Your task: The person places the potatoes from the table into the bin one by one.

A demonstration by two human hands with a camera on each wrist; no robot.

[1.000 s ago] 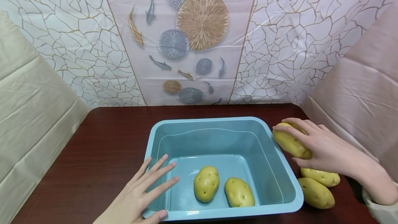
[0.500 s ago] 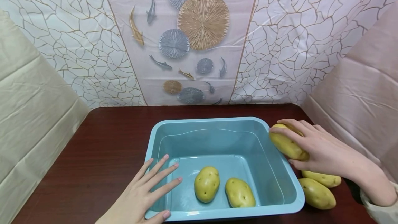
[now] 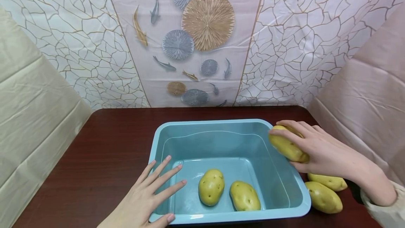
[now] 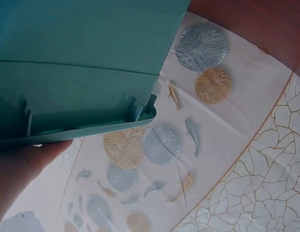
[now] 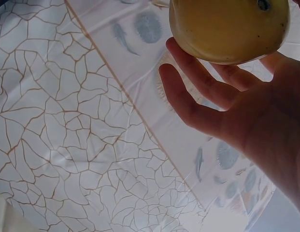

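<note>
- Over the right rim of the blue basin (image 3: pixel 215 143), a yellow potato (image 3: pixel 286 148) is held up in the right hand (image 3: pixel 322 150), its fingers curled round it; the right wrist view shows the potato close up, cut off by the top edge.
- Since a second ago, that hand and its potato have shifted leftward, from just outside the rim to partly across it.
- For the work in hand, this seems to mean the potato is partway between desk (image 3: pixel 79 171) and basin: over the edge, neither set down nor let go.
- On the basin floor lie an upright-looking potato (image 3: pixel 211 187) and a slanted potato (image 3: pixel 245 196), near each other but apart; neither appears to have been disturbed.
- Outside, to the right, a near potato (image 3: pixel 323 197) and a partly hidden potato (image 3: pixel 329 181) lie close together.
- At the near left corner, the left hand (image 3: pixel 142 198) grips nothing: its fingers are spread nearly straight over the basin's side, the thumb at the near rim. It has barely moved.
</note>
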